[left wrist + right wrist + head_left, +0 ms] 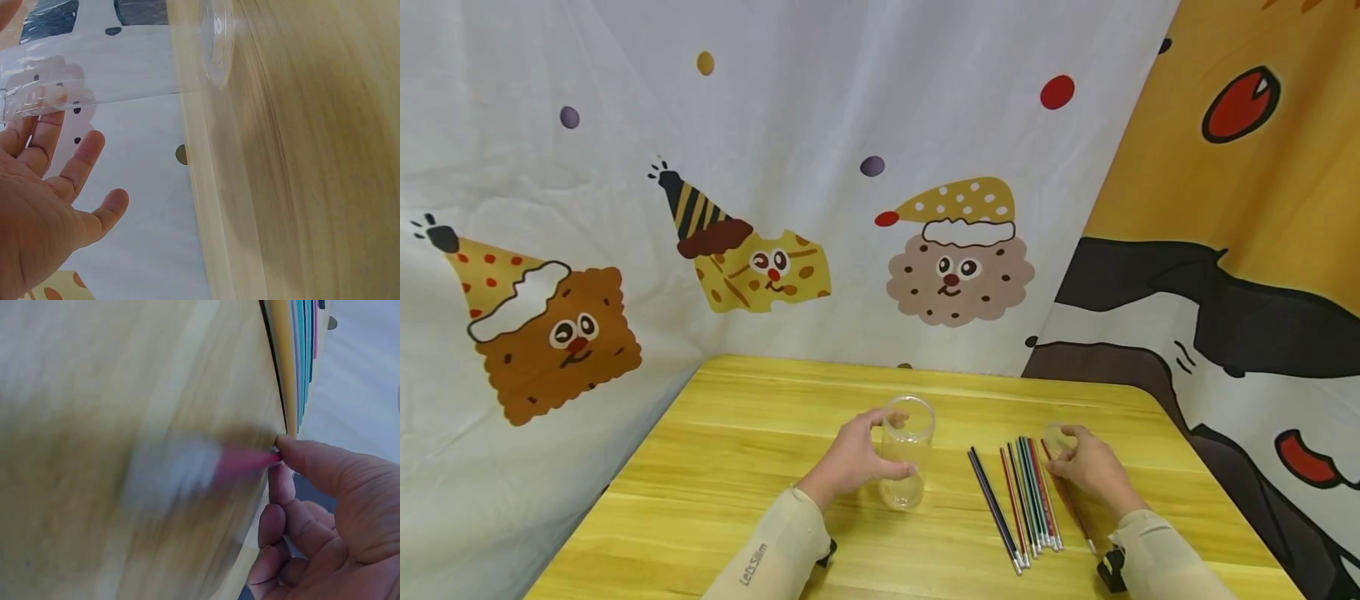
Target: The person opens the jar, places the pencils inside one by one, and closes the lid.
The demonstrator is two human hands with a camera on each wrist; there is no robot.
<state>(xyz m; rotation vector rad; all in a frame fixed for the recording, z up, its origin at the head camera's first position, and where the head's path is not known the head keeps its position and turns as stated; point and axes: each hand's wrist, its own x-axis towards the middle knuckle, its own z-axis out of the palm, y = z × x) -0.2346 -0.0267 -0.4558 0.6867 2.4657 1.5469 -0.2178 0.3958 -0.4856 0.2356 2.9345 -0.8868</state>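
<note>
My left hand holds a tall clear plastic jar upright at the table. The thumb lies across its near side and the fingers reach round the far side. In the left wrist view the jar's clear wall covers some fingertips, while the ring and little fingers spread away from it. Right of the row of pencils, my right hand pinches a pencil between thumb and index finger. Its pink-red shaft and silver end look blurred in the right wrist view. Several coloured pencils lie side by side between the hands.
A small clear round piece sits just behind my right hand. Two dark pencils lie slightly apart at the row's left. The yellow wood-grain table ends at a printed cloth behind and beside it.
</note>
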